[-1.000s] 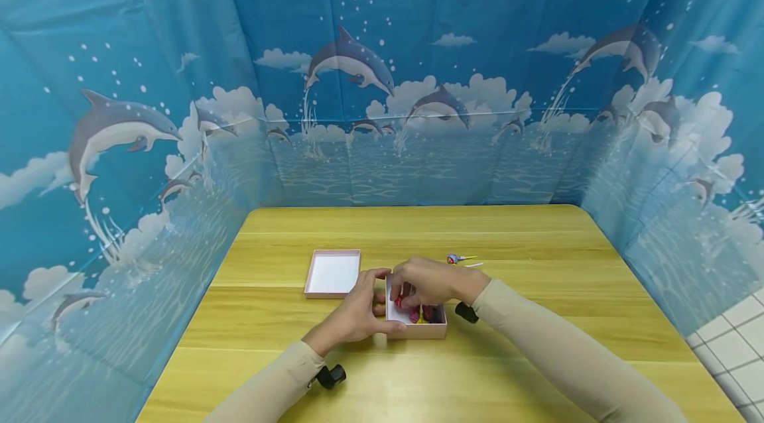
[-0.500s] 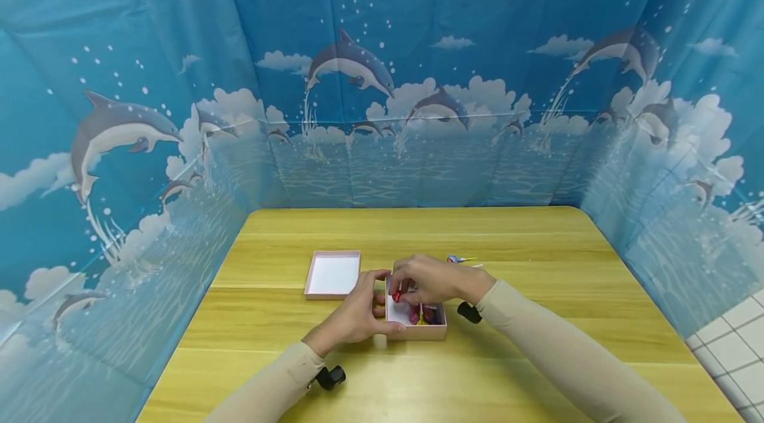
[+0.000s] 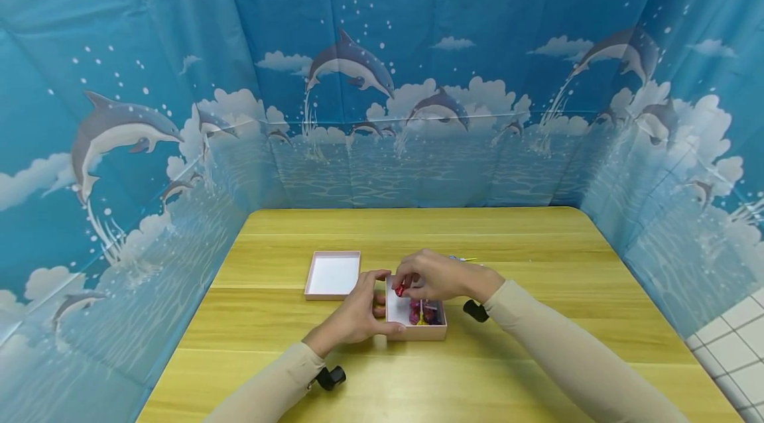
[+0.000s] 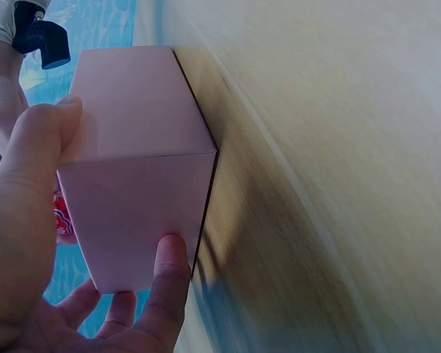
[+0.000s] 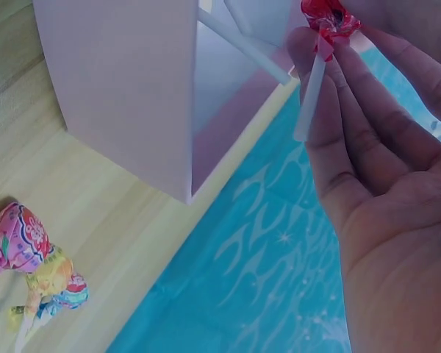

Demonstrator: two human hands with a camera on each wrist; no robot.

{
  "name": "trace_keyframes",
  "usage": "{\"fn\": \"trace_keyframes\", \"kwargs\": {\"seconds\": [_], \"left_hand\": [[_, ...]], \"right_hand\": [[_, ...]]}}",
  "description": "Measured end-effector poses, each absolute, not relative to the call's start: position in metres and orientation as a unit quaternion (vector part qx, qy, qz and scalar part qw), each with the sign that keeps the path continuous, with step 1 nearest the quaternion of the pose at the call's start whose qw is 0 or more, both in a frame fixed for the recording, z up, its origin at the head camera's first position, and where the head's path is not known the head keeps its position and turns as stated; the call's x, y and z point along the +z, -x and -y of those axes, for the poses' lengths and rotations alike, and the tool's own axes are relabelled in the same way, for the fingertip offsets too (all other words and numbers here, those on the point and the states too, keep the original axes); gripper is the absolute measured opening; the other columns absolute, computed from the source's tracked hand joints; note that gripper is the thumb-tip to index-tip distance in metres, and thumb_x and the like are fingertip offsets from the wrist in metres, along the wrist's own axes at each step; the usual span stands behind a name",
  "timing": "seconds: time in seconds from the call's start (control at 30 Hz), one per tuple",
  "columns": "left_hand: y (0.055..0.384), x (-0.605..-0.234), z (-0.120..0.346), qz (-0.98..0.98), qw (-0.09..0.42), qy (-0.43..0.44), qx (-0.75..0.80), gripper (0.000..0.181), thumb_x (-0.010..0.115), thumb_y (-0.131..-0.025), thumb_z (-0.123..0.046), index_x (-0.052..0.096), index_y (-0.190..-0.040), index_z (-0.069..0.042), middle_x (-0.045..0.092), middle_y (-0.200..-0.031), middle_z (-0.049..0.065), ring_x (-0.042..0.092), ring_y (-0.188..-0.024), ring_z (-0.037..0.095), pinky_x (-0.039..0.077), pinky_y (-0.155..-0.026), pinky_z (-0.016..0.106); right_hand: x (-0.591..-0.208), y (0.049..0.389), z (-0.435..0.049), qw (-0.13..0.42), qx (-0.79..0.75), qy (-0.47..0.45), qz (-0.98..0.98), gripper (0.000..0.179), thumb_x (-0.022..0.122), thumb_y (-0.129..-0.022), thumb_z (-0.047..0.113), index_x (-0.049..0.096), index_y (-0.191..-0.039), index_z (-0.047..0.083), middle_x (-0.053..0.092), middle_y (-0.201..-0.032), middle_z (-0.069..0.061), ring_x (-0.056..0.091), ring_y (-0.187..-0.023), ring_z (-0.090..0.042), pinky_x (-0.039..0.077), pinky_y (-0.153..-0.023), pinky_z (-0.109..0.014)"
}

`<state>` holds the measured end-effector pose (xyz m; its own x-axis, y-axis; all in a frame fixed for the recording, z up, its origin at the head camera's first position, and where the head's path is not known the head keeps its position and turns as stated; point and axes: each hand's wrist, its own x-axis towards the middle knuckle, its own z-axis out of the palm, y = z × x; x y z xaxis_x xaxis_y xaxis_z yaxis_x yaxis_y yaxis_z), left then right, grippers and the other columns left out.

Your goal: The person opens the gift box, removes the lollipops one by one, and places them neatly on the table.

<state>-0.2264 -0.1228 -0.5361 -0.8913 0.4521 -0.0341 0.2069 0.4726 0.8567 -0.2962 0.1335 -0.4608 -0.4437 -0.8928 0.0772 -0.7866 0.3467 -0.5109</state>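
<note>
My left hand [image 3: 360, 315] grips the left end of an uncovered pink box [image 3: 416, 333], thumb on its near wall and fingers along its side. In the left wrist view the thumb and fingers of the left hand [image 4: 22, 213] touch two outer walls of the box [image 4: 136, 110]. Over the box's far left part, my right hand [image 3: 434, 276] pinches a red-wrapped lollipop [image 5: 325, 20] by its head; its white stick points free in the right wrist view. Several wrapped lollipops [image 3: 428, 312] lie in the box's right part. The left part of its floor shows white.
A shallow square lid [image 3: 335, 273], white inside, lies left of the box. Beyond the right hand, several lollipops [image 5: 22, 239] with bright wrappers rest on the wooden table [image 3: 507, 343]. A blue dolphin curtain [image 3: 382, 158] surrounds the table's back and sides.
My right hand has shifted slightly back and to the right with the red lollipop, uncovering more of the lollipops in the box. The left hand keeps its place on the box.
</note>
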Motion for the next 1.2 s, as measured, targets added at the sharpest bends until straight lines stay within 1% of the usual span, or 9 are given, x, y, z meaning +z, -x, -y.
{"fn": "trace_keyframes", "kwargs": {"seconds": [0.07,0.3,0.37,0.63,0.83,1.03,1.2], "left_hand": [[0.226,-0.536,0.123,-0.849,0.129,-0.193,0.475,0.116,0.102,-0.094,-0.038,0.03,-0.181,-0.013,0.041,-0.172,0.018,0.068,-0.13,0.021,0.064,-0.101,0.021],[0.224,-0.534,0.123,-0.846,0.127,-0.203,0.476,0.114,0.101,-0.095,-0.035,0.03,-0.18,-0.011,0.036,-0.178,0.02,0.069,-0.133,0.025,0.066,-0.104,0.026],[0.224,-0.534,0.123,-0.845,0.131,-0.2,0.478,0.114,0.101,-0.096,-0.036,0.029,-0.181,-0.012,0.036,-0.179,0.019,0.069,-0.134,0.026,0.066,-0.104,0.025],[0.224,-0.534,0.123,-0.844,0.128,-0.201,0.48,0.113,0.102,-0.095,-0.034,0.031,-0.18,-0.012,0.037,-0.177,0.022,0.071,-0.133,0.029,0.067,-0.103,0.025],[0.225,-0.535,0.123,-0.845,0.129,-0.198,0.48,0.113,0.102,-0.095,-0.033,0.031,-0.18,-0.013,0.038,-0.176,0.02,0.07,-0.133,0.027,0.067,-0.102,0.024],[0.226,-0.535,0.123,-0.846,0.129,-0.195,0.48,0.113,0.103,-0.094,-0.032,0.032,-0.18,-0.014,0.039,-0.175,0.019,0.069,-0.131,0.024,0.066,-0.101,0.024],[0.226,-0.534,0.122,-0.842,0.128,-0.196,0.486,0.112,0.103,-0.094,-0.03,0.032,-0.179,-0.012,0.038,-0.175,0.021,0.07,-0.133,0.027,0.066,-0.102,0.025]], "right_hand": [[-0.46,0.296,-0.134,0.105,-0.247,0.519,-0.812,0.018,0.08,-0.108,0.003,0.086,-0.125,0.006,0.085,-0.113,-0.003,0.079,-0.101,-0.007,0.072,-0.092,-0.037],[-0.458,0.296,-0.137,0.092,-0.244,0.514,-0.817,0.019,0.081,-0.109,0.006,0.087,-0.126,0.014,0.086,-0.114,0.0,0.079,-0.101,-0.005,0.072,-0.092,-0.038],[-0.457,0.295,-0.139,0.086,-0.244,0.515,-0.817,0.019,0.082,-0.109,0.007,0.086,-0.126,0.014,0.086,-0.115,0.0,0.079,-0.101,-0.005,0.072,-0.092,-0.037],[-0.455,0.298,-0.145,0.078,-0.245,0.509,-0.822,0.018,0.081,-0.109,0.006,0.086,-0.124,0.014,0.086,-0.117,-0.001,0.078,-0.101,-0.005,0.071,-0.091,-0.032],[-0.454,0.3,-0.151,0.079,-0.252,0.502,-0.824,0.018,0.08,-0.109,0.007,0.086,-0.124,0.015,0.085,-0.118,-0.001,0.079,-0.102,-0.006,0.069,-0.091,-0.027],[-0.456,0.302,-0.157,0.069,-0.256,0.5,-0.824,0.016,0.081,-0.109,0.008,0.086,-0.122,0.016,0.084,-0.116,0.001,0.077,-0.099,-0.004,0.068,-0.088,-0.026],[-0.456,0.303,-0.163,0.07,-0.255,0.489,-0.831,0.017,0.081,-0.11,0.01,0.086,-0.123,0.019,0.084,-0.117,0.002,0.075,-0.098,-0.004,0.068,-0.088,-0.027]]}}
